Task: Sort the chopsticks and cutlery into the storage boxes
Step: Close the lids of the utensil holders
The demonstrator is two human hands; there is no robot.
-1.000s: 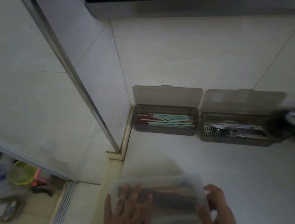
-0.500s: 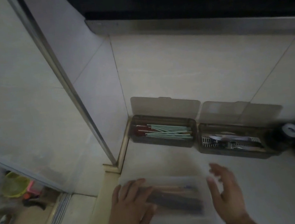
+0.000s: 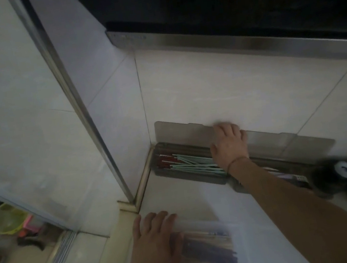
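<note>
A brown storage box [image 3: 163,174] stands open against the tiled wall, holding green and red chopsticks [image 3: 193,165]. My right hand [image 3: 229,143] reaches over its right end, fingers hooked over the top edge of its raised lid [image 3: 181,130]. To the right stands a second brown box [image 3: 285,173] with cutlery, mostly hidden by my forearm, its lid [image 3: 304,146] leaning on the wall. Near me lies a clear plastic box [image 3: 211,246] of dark chopsticks. My left hand [image 3: 155,245] rests flat on its left end.
A dark round holder with a white roll [image 3: 344,169] sits at the right of the counter. A metal door frame [image 3: 80,113] rises at the left, a steel hood edge [image 3: 244,39] overhangs the wall, and a green basket [image 3: 6,219] lies on the floor.
My right hand left the clear box and reached forward to the chopstick box lid. My left hand stayed flat on the clear box. The camera moved closer to the wall.
</note>
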